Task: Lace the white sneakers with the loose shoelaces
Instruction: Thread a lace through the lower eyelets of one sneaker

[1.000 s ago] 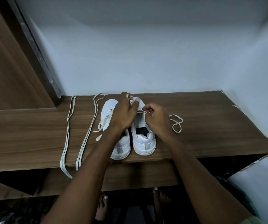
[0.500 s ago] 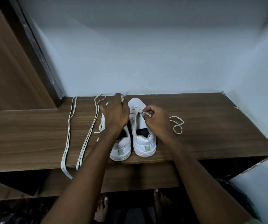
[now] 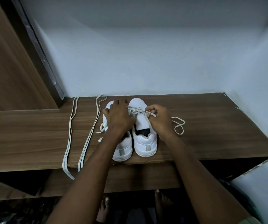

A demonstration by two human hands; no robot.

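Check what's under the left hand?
The left hand lies over the left sneaker, covering its tongue and eyelets. Only the toe, heel and lace ends trailing out to the left show. How far that shoe is laced cannot be seen.

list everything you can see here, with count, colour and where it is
sneakers: 2, white, side by side on the shelf, heels toward the person
lace being threaded: 1, off-white, crossing the right sneaker's eyelets, its tail looped on the shelf to the right
loose laces: 2, off-white, folded in long strips left of the sneakers, ends hanging over the front edge
shelf: 1, brown wood, below the wall
wall: pale blue-white, behind and to the right
wood panel: 1, brown, upper left
feet: 2, bare, on the floor below
left hand: over the left sneaker's front
right hand: pinching the lace
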